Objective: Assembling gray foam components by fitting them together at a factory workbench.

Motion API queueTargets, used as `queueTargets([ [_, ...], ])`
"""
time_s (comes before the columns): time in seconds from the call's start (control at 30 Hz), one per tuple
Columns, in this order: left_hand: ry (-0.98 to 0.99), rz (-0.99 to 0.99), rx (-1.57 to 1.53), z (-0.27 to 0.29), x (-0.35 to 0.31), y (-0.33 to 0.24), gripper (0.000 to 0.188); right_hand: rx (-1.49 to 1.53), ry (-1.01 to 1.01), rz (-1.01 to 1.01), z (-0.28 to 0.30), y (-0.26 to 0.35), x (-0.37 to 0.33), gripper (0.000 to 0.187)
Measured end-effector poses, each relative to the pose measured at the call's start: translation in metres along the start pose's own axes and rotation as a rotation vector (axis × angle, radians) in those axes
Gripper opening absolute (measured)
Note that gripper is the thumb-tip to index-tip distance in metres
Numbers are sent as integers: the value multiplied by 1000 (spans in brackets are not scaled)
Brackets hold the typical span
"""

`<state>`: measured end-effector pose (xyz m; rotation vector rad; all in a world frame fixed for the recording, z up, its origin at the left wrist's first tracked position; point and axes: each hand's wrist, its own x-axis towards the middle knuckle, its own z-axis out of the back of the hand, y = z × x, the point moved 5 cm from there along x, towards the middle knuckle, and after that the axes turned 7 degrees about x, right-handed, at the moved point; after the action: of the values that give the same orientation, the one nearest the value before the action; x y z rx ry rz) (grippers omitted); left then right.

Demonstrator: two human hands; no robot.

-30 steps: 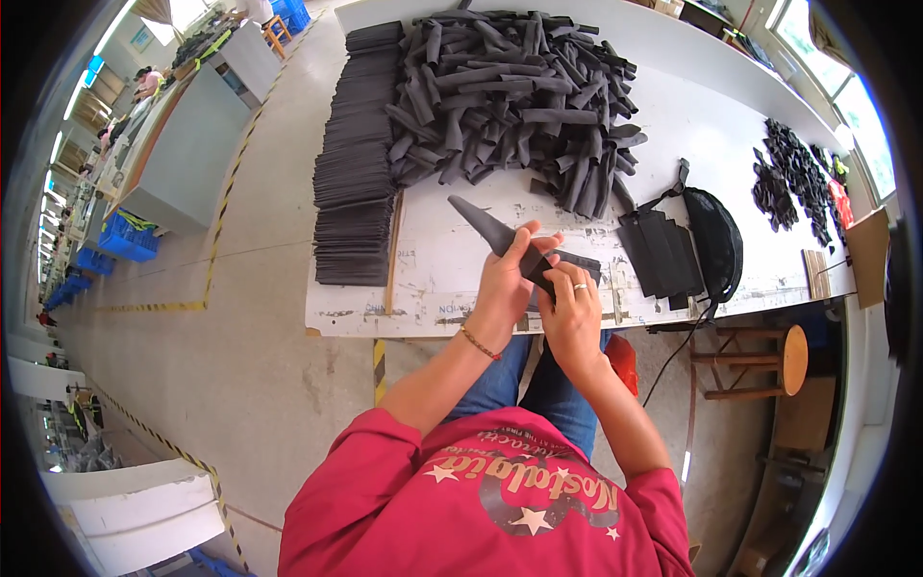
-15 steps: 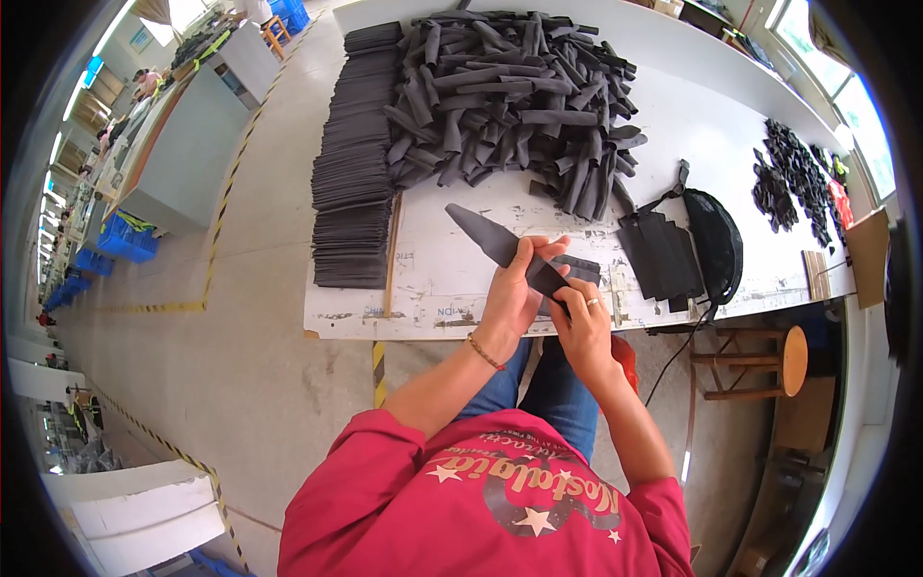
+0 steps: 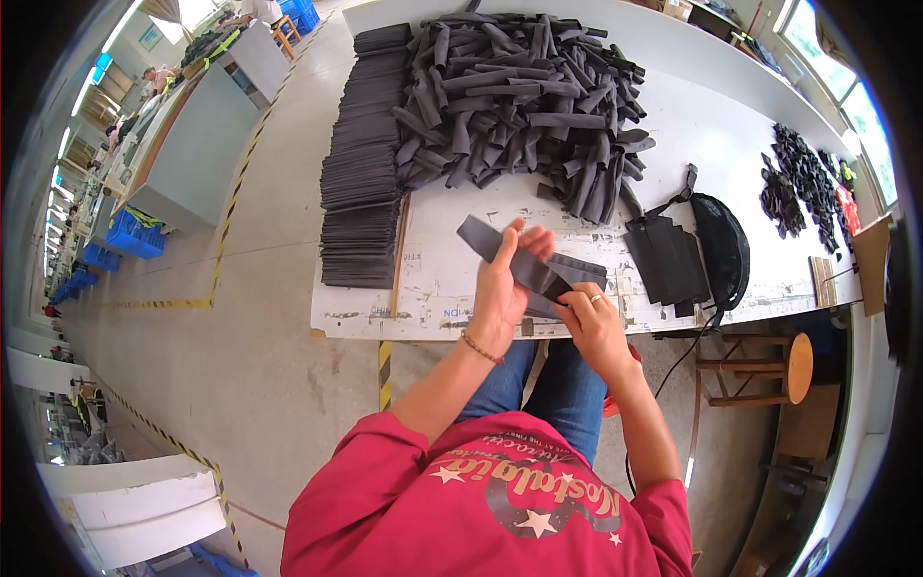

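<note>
A dark grey fabric strip [image 3: 531,270] is held slanting over the table's near edge, its far end pointing up and left. My left hand [image 3: 499,287] is closed around its middle, thumb on top, with some fingertips showing beyond it. At the strip's lower right end, my right hand [image 3: 597,325] pinches the fabric between thumb and fingers. Just behind my hands, flat dark fabric pieces [image 3: 583,270] lie on the white table [image 3: 437,279], partly hidden. Farther back lies a big heap of loose, curled dark strips [image 3: 524,101].
A tall, neat row of stacked dark pieces [image 3: 361,173] lines the table's left side. To the right are fanned flat black pieces [image 3: 663,258], a rounded black bag-like item [image 3: 721,252] and a pile of small black pieces [image 3: 808,178]. A wooden stool [image 3: 797,368] stands below.
The strip's far end has swung slightly right and down and looks flatter. My right hand has shifted a little to the right along with its end, and my left fingers have spread more.
</note>
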<state>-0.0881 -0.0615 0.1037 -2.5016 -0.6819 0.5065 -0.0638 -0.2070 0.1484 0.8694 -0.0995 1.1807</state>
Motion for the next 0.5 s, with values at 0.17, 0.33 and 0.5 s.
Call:
queueTargets([
  [0.17, 88, -91, -8, -5, 1, 4, 37, 115, -81, 26, 9, -1, 8, 20],
  [0.33, 139, -59, -67, -9, -8, 20, 34, 149, -89, 14, 2, -2, 10, 18],
  [0.5, 132, -43, -62, -9, -13, 26, 34, 170, -95, 14, -2, -4, 11, 17],
])
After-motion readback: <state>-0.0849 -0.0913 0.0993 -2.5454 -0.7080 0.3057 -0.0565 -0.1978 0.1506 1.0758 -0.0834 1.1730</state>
